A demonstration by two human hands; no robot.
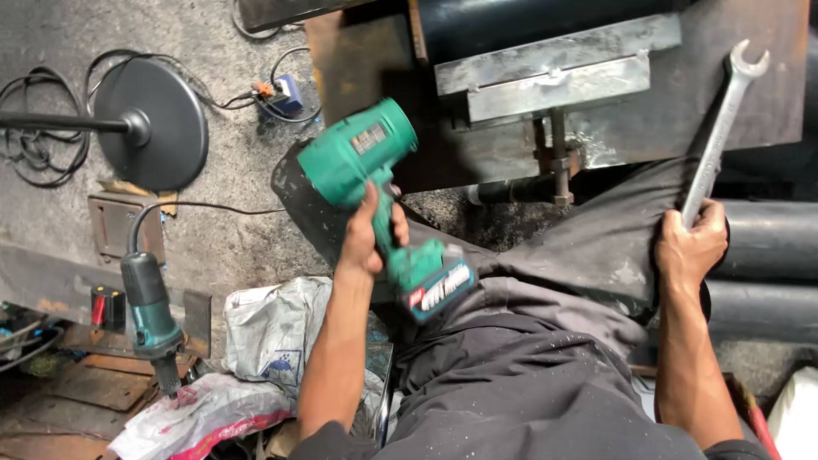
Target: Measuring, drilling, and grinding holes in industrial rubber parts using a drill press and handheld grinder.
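Observation:
My left hand (368,237) grips the handle of a green cordless power tool (375,183), its battery pack (436,288) pointing toward me and its body tilted up to the left. My right hand (688,247) holds the lower end of a long silver open-ended wrench (720,128), whose jaw points up over a rusty steel plate (733,34). Between the hands, a grey metal bracket (554,72) with a bolt under it sits on the plate. My grey trousers (528,341) fill the lower middle.
A round black base on a pole (153,123) lies at upper left with cables around it. A green corded grinder (149,307) rests at lower left beside crumpled plastic sacks (264,332). Dark pipes (767,247) run along the right.

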